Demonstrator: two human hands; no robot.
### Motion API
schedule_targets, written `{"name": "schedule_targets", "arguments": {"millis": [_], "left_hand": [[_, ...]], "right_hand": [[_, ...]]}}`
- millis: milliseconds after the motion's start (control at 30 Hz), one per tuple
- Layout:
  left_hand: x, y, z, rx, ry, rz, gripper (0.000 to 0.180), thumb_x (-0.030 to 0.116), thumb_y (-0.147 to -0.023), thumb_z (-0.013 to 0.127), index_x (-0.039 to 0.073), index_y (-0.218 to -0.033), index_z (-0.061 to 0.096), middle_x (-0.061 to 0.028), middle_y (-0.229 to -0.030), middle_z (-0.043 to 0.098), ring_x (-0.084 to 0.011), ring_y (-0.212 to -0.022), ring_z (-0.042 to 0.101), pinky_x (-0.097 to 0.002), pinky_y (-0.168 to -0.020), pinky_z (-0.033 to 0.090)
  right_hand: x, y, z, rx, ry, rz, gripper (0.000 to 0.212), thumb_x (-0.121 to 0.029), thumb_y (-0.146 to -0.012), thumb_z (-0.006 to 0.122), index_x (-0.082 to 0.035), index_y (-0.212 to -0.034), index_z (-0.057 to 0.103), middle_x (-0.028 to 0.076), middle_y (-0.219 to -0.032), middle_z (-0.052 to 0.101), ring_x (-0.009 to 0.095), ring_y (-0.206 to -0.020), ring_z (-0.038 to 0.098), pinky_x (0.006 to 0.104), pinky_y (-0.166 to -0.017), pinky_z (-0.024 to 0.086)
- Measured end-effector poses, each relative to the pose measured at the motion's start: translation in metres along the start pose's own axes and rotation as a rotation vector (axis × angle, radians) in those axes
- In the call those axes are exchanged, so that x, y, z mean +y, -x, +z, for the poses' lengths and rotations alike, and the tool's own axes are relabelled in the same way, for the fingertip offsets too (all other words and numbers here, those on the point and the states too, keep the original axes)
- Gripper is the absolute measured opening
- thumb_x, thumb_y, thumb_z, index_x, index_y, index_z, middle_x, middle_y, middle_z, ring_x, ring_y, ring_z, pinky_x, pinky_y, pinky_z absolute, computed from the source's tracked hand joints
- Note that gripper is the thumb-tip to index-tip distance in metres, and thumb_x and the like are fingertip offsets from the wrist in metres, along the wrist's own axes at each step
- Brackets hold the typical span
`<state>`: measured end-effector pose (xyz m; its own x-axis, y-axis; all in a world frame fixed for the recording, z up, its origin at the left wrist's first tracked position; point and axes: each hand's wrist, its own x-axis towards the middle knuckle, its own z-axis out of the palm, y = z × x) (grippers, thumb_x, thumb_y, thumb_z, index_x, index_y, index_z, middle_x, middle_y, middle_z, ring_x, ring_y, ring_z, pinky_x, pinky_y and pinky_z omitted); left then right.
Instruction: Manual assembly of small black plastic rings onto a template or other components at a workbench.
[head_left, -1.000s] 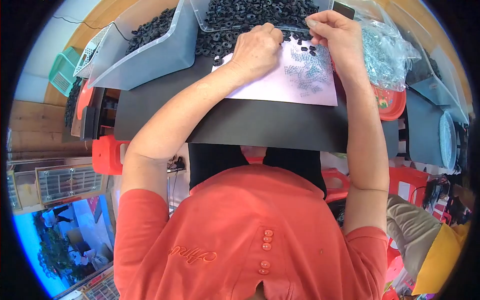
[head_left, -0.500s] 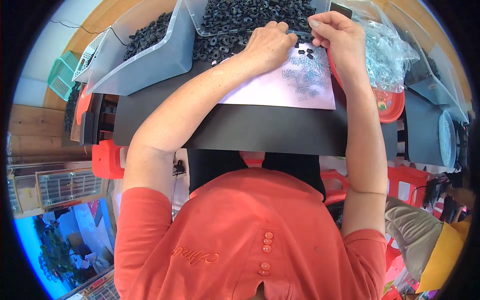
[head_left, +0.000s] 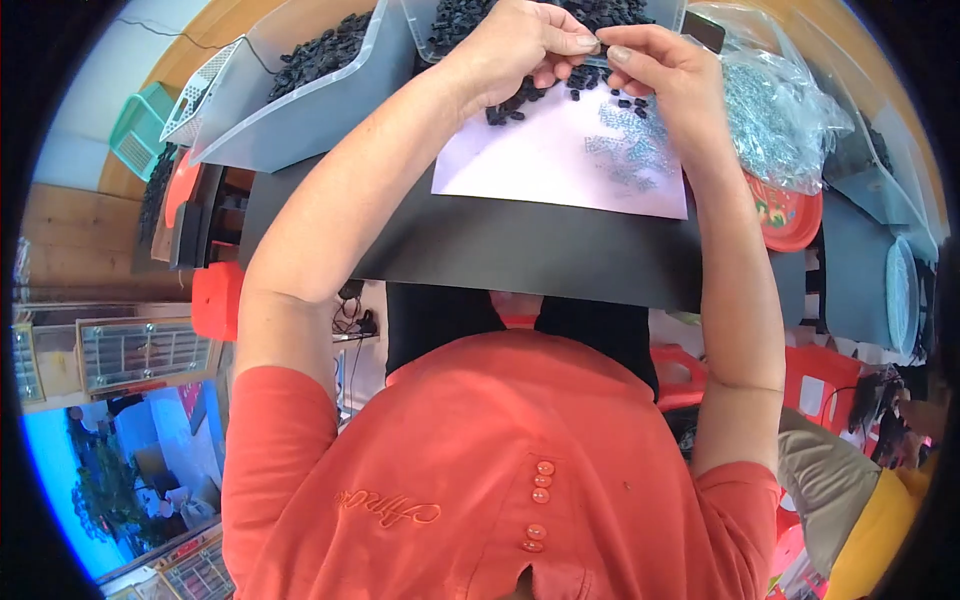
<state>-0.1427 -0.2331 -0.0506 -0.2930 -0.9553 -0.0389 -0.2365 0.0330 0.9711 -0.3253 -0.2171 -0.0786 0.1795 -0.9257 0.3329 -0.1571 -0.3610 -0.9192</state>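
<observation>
My left hand [head_left: 525, 52] and my right hand [head_left: 668, 75] meet fingertip to fingertip above the far part of a white sheet [head_left: 520, 175]. Both are closed in a pinch; a tiny dark piece seems to sit between the tips, too small to name. Below them, small black plastic parts [head_left: 515, 105] lie heaped on the sheet's far edge, with a few loose ones [head_left: 628, 103] nearer my right hand. Many tiny clear-bluish pieces [head_left: 630, 150] are spread over the right half of the sheet.
A clear bin [head_left: 300, 110] of black parts stands at left, another bin [head_left: 440, 50] at the back. On the right, a plastic bag [head_left: 780, 120] of clear pieces rests on a red tray [head_left: 795, 225]. The dark table's near edge [head_left: 530, 270] faces me. Someone's trousered leg [head_left: 830, 470] shows at lower right.
My left hand has lifted from the black parts and come up to my right hand, so their fingertips now meet. The view has shifted slightly.
</observation>
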Motion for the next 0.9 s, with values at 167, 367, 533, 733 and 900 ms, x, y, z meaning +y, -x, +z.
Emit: {"name": "schedule_targets", "arguments": {"millis": [167, 367, 533, 733, 900], "left_hand": [[0.003, 0.018, -0.007, -0.151, 0.234, 0.136, 0.015, 0.011, -0.089, 0.058, -0.003, -0.083, 0.059, -0.0067, -0.063, 0.055, -0.0129, -0.05, 0.048, -0.0239, -0.045, 0.036], [0.017, 0.042, -0.015, 0.089, 0.056, -0.115, 0.018, 0.016, -0.087, 0.061, -0.001, -0.08, 0.061, -0.0069, -0.063, 0.058, -0.0116, -0.049, 0.05, -0.024, -0.045, 0.038], [-0.057, 0.019, -0.042, 0.399, -1.098, 0.405, 0.029, 0.033, -0.072, 0.072, 0.008, -0.088, 0.071, -0.011, -0.089, 0.064, -0.0272, -0.086, 0.062, -0.0401, -0.075, 0.051], [-0.072, -0.004, -0.021, 0.331, -1.362, 0.444, 0.031, 0.032, -0.072, 0.072, 0.006, -0.089, 0.068, -0.0123, -0.09, 0.063, -0.03, -0.087, 0.062, -0.0428, -0.074, 0.051], [-0.068, -0.004, -0.023, 0.375, -0.997, 0.377, 0.021, 0.021, -0.078, 0.066, 0.002, -0.086, 0.067, -0.0143, -0.08, 0.066, -0.0271, -0.068, 0.063, -0.0381, -0.062, 0.051]], "right_hand": [[-0.008, 0.006, 0.02, 0.035, -0.204, -0.117, 0.017, -0.007, -0.086, 0.064, -0.001, -0.102, 0.069, 0.001, -0.081, 0.065, 0.007, -0.071, 0.059, 0.0183, -0.066, 0.046], [-0.003, 0.01, 0.022, 0.066, -0.152, -0.189, 0.015, -0.008, -0.086, 0.064, -0.001, -0.098, 0.068, 0.001, -0.079, 0.064, 0.006, -0.069, 0.058, 0.0181, -0.063, 0.044], [0.002, 0.002, 0.012, 0.107, -0.156, -0.047, 0.013, -0.011, -0.087, 0.064, -0.002, -0.095, 0.068, 0.0, -0.074, 0.063, 0.006, -0.066, 0.057, 0.0172, -0.059, 0.042], [0.011, 0.001, 0.023, 0.054, -0.222, 0.064, 0.011, -0.012, -0.082, 0.068, -0.003, -0.088, 0.069, 0.0, -0.068, 0.061, 0.004, -0.057, 0.054, 0.017, -0.051, 0.041], [0.017, -0.001, 0.024, 0.046, -0.219, 0.109, 0.01, -0.01, -0.083, 0.067, -0.002, -0.088, 0.068, 0.0, -0.067, 0.06, 0.005, -0.055, 0.054, 0.0171, -0.049, 0.04]]}}
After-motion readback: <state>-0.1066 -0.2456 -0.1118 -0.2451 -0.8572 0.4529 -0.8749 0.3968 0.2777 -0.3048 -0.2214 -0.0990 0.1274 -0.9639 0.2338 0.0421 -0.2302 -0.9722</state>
